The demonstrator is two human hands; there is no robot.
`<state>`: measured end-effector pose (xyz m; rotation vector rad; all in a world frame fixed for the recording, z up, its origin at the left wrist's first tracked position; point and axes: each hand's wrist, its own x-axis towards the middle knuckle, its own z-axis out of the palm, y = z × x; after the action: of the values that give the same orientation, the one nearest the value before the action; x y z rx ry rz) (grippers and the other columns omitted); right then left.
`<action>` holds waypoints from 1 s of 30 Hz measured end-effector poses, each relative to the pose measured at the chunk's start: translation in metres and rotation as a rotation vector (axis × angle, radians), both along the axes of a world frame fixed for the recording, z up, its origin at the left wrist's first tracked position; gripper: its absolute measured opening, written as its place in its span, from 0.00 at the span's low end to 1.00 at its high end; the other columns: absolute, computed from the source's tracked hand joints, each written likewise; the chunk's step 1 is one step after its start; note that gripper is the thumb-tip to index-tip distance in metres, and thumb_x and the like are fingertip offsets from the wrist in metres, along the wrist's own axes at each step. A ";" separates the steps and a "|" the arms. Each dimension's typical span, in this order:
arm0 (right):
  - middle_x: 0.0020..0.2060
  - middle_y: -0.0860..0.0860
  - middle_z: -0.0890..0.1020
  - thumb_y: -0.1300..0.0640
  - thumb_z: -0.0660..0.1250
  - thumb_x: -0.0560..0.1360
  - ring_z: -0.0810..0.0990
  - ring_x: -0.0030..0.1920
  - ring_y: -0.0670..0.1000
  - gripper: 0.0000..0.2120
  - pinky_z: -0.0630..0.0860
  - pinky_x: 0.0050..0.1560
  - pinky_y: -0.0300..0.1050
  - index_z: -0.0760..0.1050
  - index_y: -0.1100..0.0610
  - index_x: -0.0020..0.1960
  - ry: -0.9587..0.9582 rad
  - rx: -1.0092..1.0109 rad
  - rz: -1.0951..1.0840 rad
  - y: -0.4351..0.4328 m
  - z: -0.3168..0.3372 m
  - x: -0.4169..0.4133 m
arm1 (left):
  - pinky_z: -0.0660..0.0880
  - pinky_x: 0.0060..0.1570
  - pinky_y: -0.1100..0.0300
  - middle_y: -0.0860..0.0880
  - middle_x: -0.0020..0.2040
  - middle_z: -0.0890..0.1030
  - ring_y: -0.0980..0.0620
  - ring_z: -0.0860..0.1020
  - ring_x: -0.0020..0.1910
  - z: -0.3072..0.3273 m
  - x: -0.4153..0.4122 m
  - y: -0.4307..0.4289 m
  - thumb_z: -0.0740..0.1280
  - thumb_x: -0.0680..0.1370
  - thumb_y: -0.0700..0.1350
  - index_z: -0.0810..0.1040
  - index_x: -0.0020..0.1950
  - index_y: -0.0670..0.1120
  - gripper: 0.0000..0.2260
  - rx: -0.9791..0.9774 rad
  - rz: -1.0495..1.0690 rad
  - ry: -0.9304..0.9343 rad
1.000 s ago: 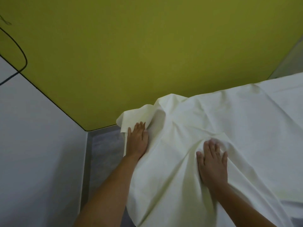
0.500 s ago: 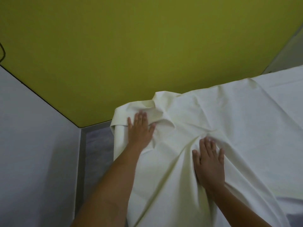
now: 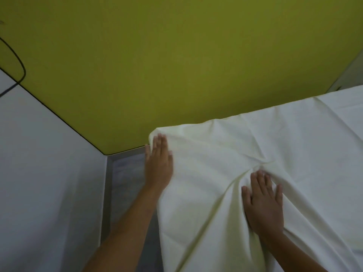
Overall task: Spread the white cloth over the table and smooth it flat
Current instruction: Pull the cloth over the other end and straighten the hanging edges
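The white cloth (image 3: 245,158) covers the table across the right half of the view and hangs over its near left edge; the table itself is hidden under it. My left hand (image 3: 159,163) lies flat with straight fingers on the cloth at its far left corner. My right hand (image 3: 264,201) presses flat on the cloth further right. Folds radiate from a bunched spot just beyond its fingertips. The far right part of the cloth lies smoother.
A yellow-green wall (image 3: 157,65) stands right behind the table. A white wall (image 3: 45,183) closes the left side, with a strip of grey floor (image 3: 125,183) between it and the table. A black cable (image 3: 17,61) loops at the upper left.
My left hand has slid up and left along the cloth, and the folded-over corner is now laid out flat. My right hand stays pressing in about the same place.
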<state>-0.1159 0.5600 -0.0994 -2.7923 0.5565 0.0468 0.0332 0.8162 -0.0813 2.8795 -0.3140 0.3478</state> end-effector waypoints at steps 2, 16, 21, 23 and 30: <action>0.78 0.50 0.53 0.46 0.47 0.81 0.46 0.77 0.48 0.28 0.40 0.76 0.55 0.52 0.55 0.77 0.009 -0.013 0.002 0.000 0.002 0.000 | 0.45 0.74 0.48 0.43 0.78 0.54 0.46 0.52 0.77 -0.005 -0.004 -0.027 0.48 0.82 0.51 0.51 0.77 0.40 0.26 -0.025 -0.030 0.137; 0.77 0.53 0.52 0.41 0.35 0.76 0.40 0.76 0.49 0.34 0.35 0.74 0.54 0.50 0.57 0.77 0.004 -0.012 0.143 0.021 0.002 -0.026 | 0.45 0.74 0.46 0.41 0.78 0.53 0.46 0.50 0.78 -0.022 0.027 -0.005 0.48 0.82 0.57 0.51 0.77 0.39 0.30 0.123 0.163 0.232; 0.73 0.57 0.64 0.45 0.44 0.78 0.55 0.75 0.55 0.31 0.43 0.73 0.57 0.62 0.62 0.73 -0.015 -0.022 0.242 0.048 0.003 -0.049 | 0.43 0.75 0.50 0.45 0.79 0.51 0.49 0.49 0.78 -0.023 -0.032 -0.015 0.47 0.82 0.56 0.48 0.78 0.42 0.28 0.112 -0.026 0.301; 0.71 0.58 0.69 0.46 0.48 0.78 0.63 0.73 0.58 0.29 0.48 0.72 0.59 0.66 0.63 0.71 -0.023 -0.029 0.274 0.059 0.005 -0.060 | 0.42 0.74 0.50 0.47 0.79 0.51 0.50 0.48 0.78 -0.022 -0.055 -0.016 0.44 0.82 0.56 0.47 0.78 0.43 0.28 0.142 -0.052 0.319; 0.72 0.60 0.67 0.45 0.49 0.80 0.63 0.73 0.59 0.29 0.52 0.71 0.62 0.66 0.64 0.72 -0.042 0.001 0.459 0.107 -0.003 -0.116 | 0.41 0.74 0.46 0.44 0.79 0.48 0.47 0.45 0.78 -0.008 -0.113 0.009 0.46 0.83 0.52 0.47 0.78 0.42 0.26 0.260 0.066 0.351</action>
<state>-0.2323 0.6669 -0.1020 -2.8511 -0.1031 0.0832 -0.0795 0.8248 -0.0895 3.1325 -0.2147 -0.2060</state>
